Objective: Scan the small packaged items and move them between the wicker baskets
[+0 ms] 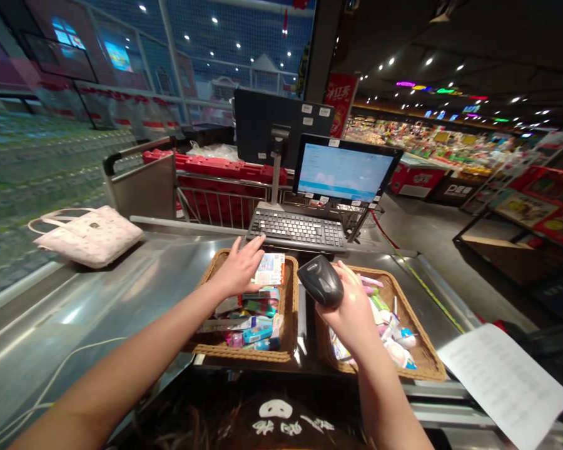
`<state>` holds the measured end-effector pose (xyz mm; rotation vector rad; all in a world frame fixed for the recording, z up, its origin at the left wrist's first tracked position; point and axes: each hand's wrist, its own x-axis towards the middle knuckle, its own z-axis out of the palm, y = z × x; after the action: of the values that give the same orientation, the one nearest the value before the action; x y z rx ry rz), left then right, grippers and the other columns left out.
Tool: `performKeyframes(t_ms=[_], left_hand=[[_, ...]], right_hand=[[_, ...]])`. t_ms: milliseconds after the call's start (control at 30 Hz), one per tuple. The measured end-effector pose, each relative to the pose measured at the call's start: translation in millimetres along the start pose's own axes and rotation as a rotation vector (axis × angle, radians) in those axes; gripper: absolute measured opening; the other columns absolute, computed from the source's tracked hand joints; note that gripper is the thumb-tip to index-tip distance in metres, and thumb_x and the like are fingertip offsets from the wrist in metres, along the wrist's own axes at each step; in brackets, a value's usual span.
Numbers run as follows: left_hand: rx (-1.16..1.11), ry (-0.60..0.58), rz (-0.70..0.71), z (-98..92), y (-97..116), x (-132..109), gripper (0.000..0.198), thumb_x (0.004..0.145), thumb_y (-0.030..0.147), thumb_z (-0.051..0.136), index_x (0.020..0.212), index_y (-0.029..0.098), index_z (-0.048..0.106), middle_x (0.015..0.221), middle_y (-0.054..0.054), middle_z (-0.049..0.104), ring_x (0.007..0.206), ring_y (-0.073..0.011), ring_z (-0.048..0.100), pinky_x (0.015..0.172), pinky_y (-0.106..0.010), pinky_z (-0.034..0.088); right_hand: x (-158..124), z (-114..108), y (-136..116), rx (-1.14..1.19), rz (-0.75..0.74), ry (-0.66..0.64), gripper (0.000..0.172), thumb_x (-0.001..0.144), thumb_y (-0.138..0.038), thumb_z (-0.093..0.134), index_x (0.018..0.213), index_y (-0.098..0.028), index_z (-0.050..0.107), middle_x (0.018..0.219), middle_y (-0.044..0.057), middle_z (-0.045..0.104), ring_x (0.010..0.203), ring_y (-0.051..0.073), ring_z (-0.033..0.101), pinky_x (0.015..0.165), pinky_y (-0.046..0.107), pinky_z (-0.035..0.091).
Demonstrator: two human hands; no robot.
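Note:
My right hand [351, 309] is wrapped round a black handheld barcode scanner [326, 281], which it holds above the inner edge of the right wicker basket [425, 331]. That basket contains small white, pink and green packaged items [394, 334]. Over the left wicker basket [289, 312], my left hand [239, 270] grips the left side of a flat white package with orange print [273, 269]; its face is turned up. Below this package lie small colourful goods [260, 328], among them blue and pink pieces. My left hand's grip is partly hidden by the package.
A black keyboard [300, 228] and a lit monitor [344, 172] stand behind the baskets. On the metal counter [164, 265] at left sits a pale handbag [91, 234]. A printed paper sheet [507, 381] lies at right. A metal cart [216, 200] is beyond the counter.

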<state>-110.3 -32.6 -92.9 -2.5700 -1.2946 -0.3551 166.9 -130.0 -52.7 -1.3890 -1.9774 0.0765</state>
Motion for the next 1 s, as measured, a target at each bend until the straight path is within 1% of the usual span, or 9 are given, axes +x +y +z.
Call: performKeyframes(t_ms=[133, 300, 467, 600, 700, 800, 867, 933, 1000], left_hand=[[-0.06, -0.11, 0.024, 24.8, 1, -11, 0.065, 0.067, 0.049, 0.074, 0.119, 0.013, 0.056, 0.16, -0.023, 0.022, 0.146, -0.0356, 0.027, 0.12, -0.056, 0.003], [-0.095, -0.224, 0.043, 49.2, 6, -16, 0.069, 0.067, 0.052, 0.073, 0.12, 0.013, 0.055, 0.159, -0.025, 0.021, 0.148, -0.0339, 0.023, 0.119, -0.057, 0.004], [-0.116, -0.316, 0.064, 79.6, 12, -11, 0.073, 0.062, 0.054, 0.077, 0.119, 0.012, 0.057, 0.16, -0.025, 0.019, 0.147, -0.035, 0.024, 0.118, -0.06, 0.004], [-0.13, -0.386, 0.077, 97.8, 19, -2, 0.074, 0.059, 0.048, 0.079, 0.121, 0.012, 0.058, 0.159, -0.025, 0.02, 0.147, -0.0362, 0.024, 0.118, -0.061, 0.006], [-0.143, -0.406, 0.042, 107.3, 24, 4, 0.066, 0.062, 0.04, 0.08, 0.117, 0.011, 0.061, 0.158, -0.027, 0.021, 0.146, -0.0373, 0.026, 0.117, -0.062, 0.01], [-0.16, -0.358, 0.029, 114.9, 27, 9, 0.048, 0.068, 0.036, 0.077, 0.108, 0.012, 0.065, 0.156, -0.026, 0.027, 0.144, -0.037, 0.031, 0.116, -0.063, 0.013], [-0.184, -0.264, 0.032, 115.6, 29, 15, 0.034, 0.076, 0.036, 0.072, 0.102, 0.014, 0.066, 0.154, -0.024, 0.035, 0.143, -0.0353, 0.035, 0.117, -0.062, 0.014], [-0.209, -0.145, 0.028, 110.2, 34, 23, 0.027, 0.084, 0.037, 0.064, 0.099, 0.015, 0.067, 0.151, -0.022, 0.042, 0.141, -0.0337, 0.039, 0.117, -0.061, 0.015], [-0.232, -0.043, 0.035, 99.2, 43, 34, 0.028, 0.088, 0.039, 0.06, 0.102, 0.016, 0.066, 0.149, -0.021, 0.044, 0.14, -0.0331, 0.041, 0.117, -0.061, 0.017]], right_hand=[[-2, 4, -1, 0.023, 0.024, -0.02, 0.045, 0.069, -0.017, 0.059, 0.114, -0.02, 0.065, 0.119, 0.012, 0.065, 0.131, 0.038, 0.047, 0.112, 0.064, 0.032], [-6, 10, 2, 0.029, 0.065, -0.053, 0.043, 0.067, -0.015, 0.06, 0.109, -0.021, 0.066, 0.118, 0.01, 0.066, 0.13, 0.038, 0.048, 0.11, 0.062, 0.035], [-11, 18, 8, 0.055, 0.071, -0.092, 0.04, 0.065, -0.013, 0.059, 0.103, -0.021, 0.068, 0.114, 0.008, 0.068, 0.125, 0.036, 0.053, 0.11, 0.056, 0.038], [-14, 16, 12, 0.043, 0.1, -0.087, 0.042, 0.064, -0.012, 0.06, 0.104, -0.021, 0.068, 0.115, 0.008, 0.067, 0.126, 0.036, 0.051, 0.111, 0.055, 0.036], [-16, 11, 14, 0.03, 0.119, -0.074, 0.044, 0.065, -0.013, 0.06, 0.107, -0.019, 0.067, 0.114, 0.009, 0.067, 0.126, 0.035, 0.052, 0.11, 0.055, 0.038], [-17, 6, 18, 0.037, 0.11, -0.06, 0.041, 0.066, -0.013, 0.06, 0.106, -0.019, 0.067, 0.112, 0.009, 0.068, 0.12, 0.032, 0.056, 0.112, 0.052, 0.038], [-19, 3, 24, 0.037, 0.117, -0.036, 0.04, 0.067, -0.013, 0.06, 0.106, -0.02, 0.066, 0.11, 0.008, 0.068, 0.118, 0.031, 0.057, 0.112, 0.051, 0.038], [-22, 0, 31, 0.025, 0.138, -0.012, 0.042, 0.067, -0.014, 0.061, 0.108, -0.021, 0.066, 0.111, 0.008, 0.068, 0.119, 0.031, 0.057, 0.111, 0.052, 0.039], [-26, -6, 40, 0.003, 0.161, 0.007, 0.044, 0.067, -0.016, 0.062, 0.111, -0.02, 0.065, 0.114, 0.009, 0.068, 0.121, 0.032, 0.056, 0.11, 0.053, 0.039]])
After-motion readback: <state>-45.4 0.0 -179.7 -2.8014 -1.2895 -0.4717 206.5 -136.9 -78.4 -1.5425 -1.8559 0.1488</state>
